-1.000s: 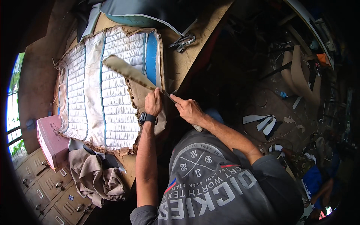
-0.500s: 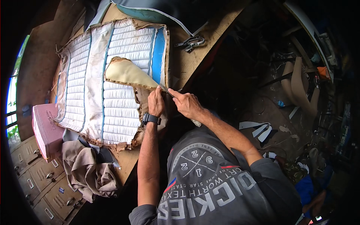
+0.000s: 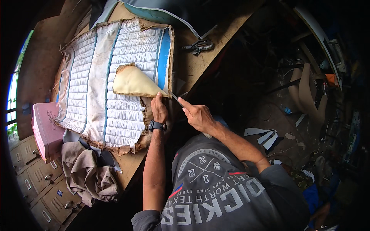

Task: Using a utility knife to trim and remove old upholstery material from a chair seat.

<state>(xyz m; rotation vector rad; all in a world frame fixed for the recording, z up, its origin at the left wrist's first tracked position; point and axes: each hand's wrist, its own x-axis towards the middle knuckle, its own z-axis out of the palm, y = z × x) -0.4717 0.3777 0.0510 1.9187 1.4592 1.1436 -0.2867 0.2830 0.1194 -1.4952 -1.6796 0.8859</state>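
A worn seat cover (image 3: pixel 101 77), with white ribbed padding, blue seam lines and frayed brown edges, lies spread on the wooden table. One part of it, a cream foam-backed flap (image 3: pixel 135 82), is folded over the ribs. My left hand (image 3: pixel 159 110) is closed on the flap's edge near its pointed corner, thumb on top. In my right hand (image 3: pixel 198 117) is a knife (image 3: pixel 175 97) with a thin blade, index finger stretched along it. The blade tip is at the flap's corner; whether it touches the fabric is unclear. My fingers hide most of the handle.
Shears (image 3: pixel 199 47) lie near the table's right edge (image 3: pixel 221 48), beside dark sheet material (image 3: pixel 154 14). On the left are a pink box (image 3: pixel 48 125), crumpled beige cloth (image 3: pixel 86 169) and metal drawers (image 3: pixel 58 196). White scraps (image 3: pixel 266 136) and curved beige pieces (image 3: pixel 304 86) litter the floor.
My right hand has drawn the knife back toward me and right, away from my left hand, so more blade shows. The left hand has shifted slightly down along the flap edge.
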